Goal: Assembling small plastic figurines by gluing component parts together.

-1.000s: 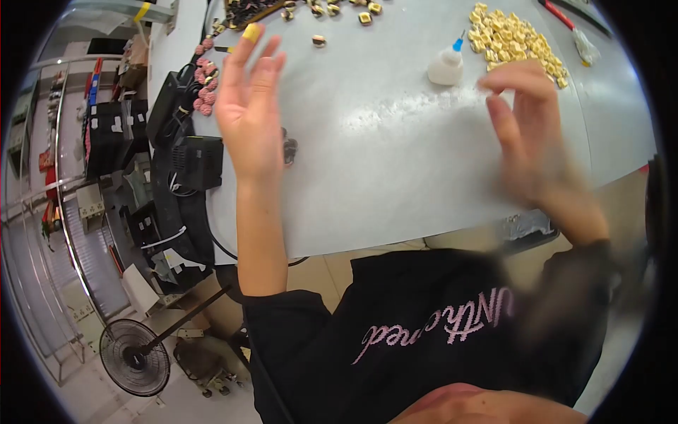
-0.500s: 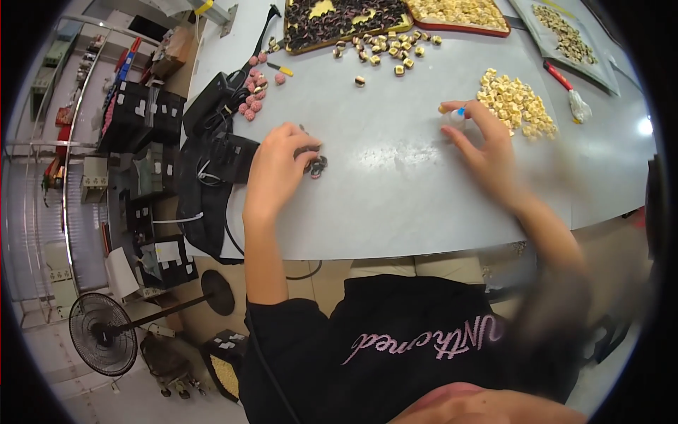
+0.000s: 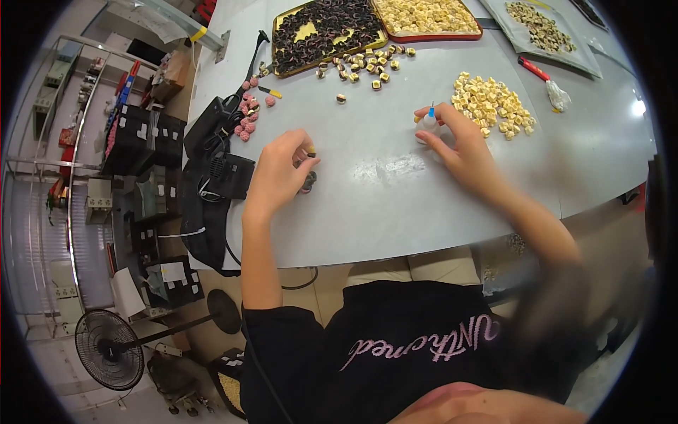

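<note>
My left hand (image 3: 281, 169) is closed in a pinch over the left part of the table, a small dark piece (image 3: 311, 152) between thumb and fingertips. Several more dark pieces (image 3: 308, 182) lie just beneath it, partly hidden by the thumb. Fingers curled, my right hand (image 3: 459, 141) holds a small clear squeeze bottle (image 3: 428, 124) with a blue needle tip pointing up. Beyond the right hand's knuckles spreads a loose pile of pale yellow cube-like pieces (image 3: 487, 99).
Farther back lie two-tone brown and cream cubes (image 3: 376, 85), a tray of dark pieces (image 3: 277, 49) and a red-rimmed tray of yellow cubes (image 3: 438, 37). Pink balls (image 3: 247, 116) and black devices with cables (image 3: 229, 173) are at left. A red-handled tool (image 3: 533, 68) lies at right.
My left hand has lifted slightly off the dark pieces and now pinches one. In my right hand the bottle has turned more upright. The whole view has shifted a little.
</note>
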A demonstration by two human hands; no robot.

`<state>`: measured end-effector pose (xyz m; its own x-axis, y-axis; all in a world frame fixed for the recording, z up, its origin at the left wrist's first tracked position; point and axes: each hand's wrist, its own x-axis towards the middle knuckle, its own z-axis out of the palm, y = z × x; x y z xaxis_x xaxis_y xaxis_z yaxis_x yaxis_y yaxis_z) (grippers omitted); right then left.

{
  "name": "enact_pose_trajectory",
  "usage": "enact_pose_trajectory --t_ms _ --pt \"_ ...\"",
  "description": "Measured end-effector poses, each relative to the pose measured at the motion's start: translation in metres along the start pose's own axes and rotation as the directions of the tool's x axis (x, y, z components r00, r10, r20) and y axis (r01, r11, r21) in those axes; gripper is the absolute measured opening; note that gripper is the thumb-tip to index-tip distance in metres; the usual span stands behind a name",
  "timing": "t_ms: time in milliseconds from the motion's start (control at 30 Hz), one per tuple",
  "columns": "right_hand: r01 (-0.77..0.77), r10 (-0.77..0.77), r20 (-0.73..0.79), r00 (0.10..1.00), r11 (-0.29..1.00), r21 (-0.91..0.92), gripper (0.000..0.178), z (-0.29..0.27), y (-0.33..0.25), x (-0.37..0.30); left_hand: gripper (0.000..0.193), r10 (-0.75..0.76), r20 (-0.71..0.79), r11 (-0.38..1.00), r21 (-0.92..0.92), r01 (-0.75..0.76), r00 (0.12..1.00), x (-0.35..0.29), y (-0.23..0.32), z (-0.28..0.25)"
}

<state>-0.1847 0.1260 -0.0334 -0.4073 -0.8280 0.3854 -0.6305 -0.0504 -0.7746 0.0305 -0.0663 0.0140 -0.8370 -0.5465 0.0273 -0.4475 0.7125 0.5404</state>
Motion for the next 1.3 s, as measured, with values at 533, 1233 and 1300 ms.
enact_pose_trajectory --t_ms 533,1233,1300 --pt "-0.067 0.100 -0.122 0.987 0.966 0.248 0.043 0.003 0.012 0.000 0.022 0.049 0.224 0.216 -0.954 0.209 0.973 0.026 0.059 0.085" --pt "-0.156 0.012 0.157 0.988 0.186 0.970 0.033 -0.015 0.000 0.021 0.014 0.219 0.362 -0.311 -0.854 0.417 0.906 0.011 0.049 0.099" --pt "-0.320 0.390 0.161 0.907 0.387 0.865 0.032 -0.023 -0.009 0.013 0.014 0.257 0.394 -0.290 -0.839 0.460 0.882 0.011 0.046 0.099"
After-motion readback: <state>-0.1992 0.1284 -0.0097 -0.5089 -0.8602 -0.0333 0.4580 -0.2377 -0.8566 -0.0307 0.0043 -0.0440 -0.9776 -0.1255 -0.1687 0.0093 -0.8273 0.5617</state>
